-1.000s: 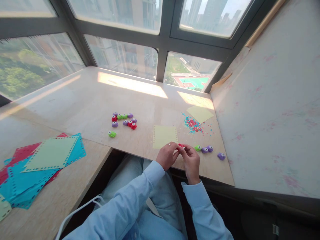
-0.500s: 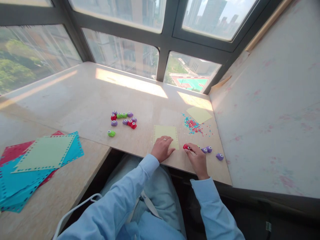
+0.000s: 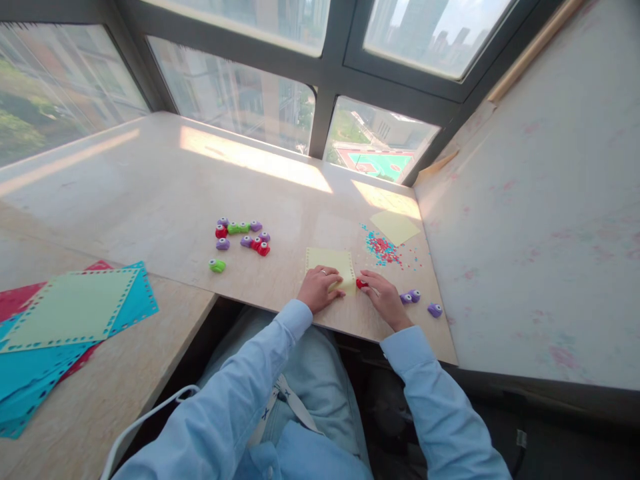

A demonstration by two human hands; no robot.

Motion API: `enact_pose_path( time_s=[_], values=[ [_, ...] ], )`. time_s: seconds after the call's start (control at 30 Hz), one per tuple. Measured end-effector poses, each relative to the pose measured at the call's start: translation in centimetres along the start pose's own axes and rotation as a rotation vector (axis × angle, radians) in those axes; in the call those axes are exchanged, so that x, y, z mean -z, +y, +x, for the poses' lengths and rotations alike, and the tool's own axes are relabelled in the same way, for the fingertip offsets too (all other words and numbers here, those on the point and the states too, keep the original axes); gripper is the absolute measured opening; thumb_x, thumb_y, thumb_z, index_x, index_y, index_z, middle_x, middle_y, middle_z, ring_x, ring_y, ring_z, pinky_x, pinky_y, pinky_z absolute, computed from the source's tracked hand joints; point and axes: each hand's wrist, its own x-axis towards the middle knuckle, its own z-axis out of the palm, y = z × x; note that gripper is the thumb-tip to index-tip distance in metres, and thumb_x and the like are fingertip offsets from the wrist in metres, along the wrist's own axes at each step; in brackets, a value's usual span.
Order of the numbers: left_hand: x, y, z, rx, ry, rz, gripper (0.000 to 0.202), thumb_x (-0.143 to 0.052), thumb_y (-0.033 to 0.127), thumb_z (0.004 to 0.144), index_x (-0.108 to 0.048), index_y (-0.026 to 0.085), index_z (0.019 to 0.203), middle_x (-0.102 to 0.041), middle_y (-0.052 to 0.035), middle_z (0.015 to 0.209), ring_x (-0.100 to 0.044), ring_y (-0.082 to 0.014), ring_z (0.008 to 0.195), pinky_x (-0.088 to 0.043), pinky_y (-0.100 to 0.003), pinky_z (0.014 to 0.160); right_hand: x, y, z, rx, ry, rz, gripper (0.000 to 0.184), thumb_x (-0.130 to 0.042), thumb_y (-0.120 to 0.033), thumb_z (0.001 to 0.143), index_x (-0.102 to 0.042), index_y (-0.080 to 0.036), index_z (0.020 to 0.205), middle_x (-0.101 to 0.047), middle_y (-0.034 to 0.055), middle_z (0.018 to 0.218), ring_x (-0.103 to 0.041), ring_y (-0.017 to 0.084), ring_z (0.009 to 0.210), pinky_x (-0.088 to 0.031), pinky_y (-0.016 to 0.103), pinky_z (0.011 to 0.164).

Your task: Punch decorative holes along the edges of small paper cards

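Note:
A pale yellow sheet of paper [image 3: 327, 259] lies on the ledge in front of me, with small holes along its edges. My left hand [image 3: 320, 288] rests on its lower part, thumb and fingers apart. A small red craft punch [image 3: 361, 283] is in the closed fingers of my right hand [image 3: 384, 297], at the sheet's right edge. My fingers partly cover the punch, so I cannot tell whether the paper is inside it. Beside that hand stand purple craft punches [image 3: 411, 297], and another purple punch [image 3: 435, 310] sits farther right.
Red and blue paper bits [image 3: 383, 248] lie scattered near another yellow sheet [image 3: 395, 228]. Several coloured punches [image 3: 243, 228] stand left of centre, with a green one [image 3: 217, 266] nearer me. Punched sheets [image 3: 75, 303] are stacked at left. A wall [image 3: 540, 233] bounds the right side.
My right hand has moved left and slightly up, bringing the red punch to the sheet's right edge. My left hand stays on the paper. The view has shifted slightly.

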Motion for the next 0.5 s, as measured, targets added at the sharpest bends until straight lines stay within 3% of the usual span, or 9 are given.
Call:
enact_pose_path(
  time_s=[0.5],
  values=[
    [0.3,0.0,0.15,-0.004,-0.06,0.017,0.033,-0.078,0.041,0.075,-0.073,0.025,0.103,-0.066,-0.0084,0.123,-0.055,-0.0283,0.115,-0.042,-0.045,0.097,0.23,0.22,-0.04,0.022,-0.05,0.083,0.028,-0.053,-0.022,0.086,-0.071,-0.025,0.107,-0.071,0.0075,0.112,-0.064,0.023,0.109,-0.05,0.045,0.1]
  ],
)
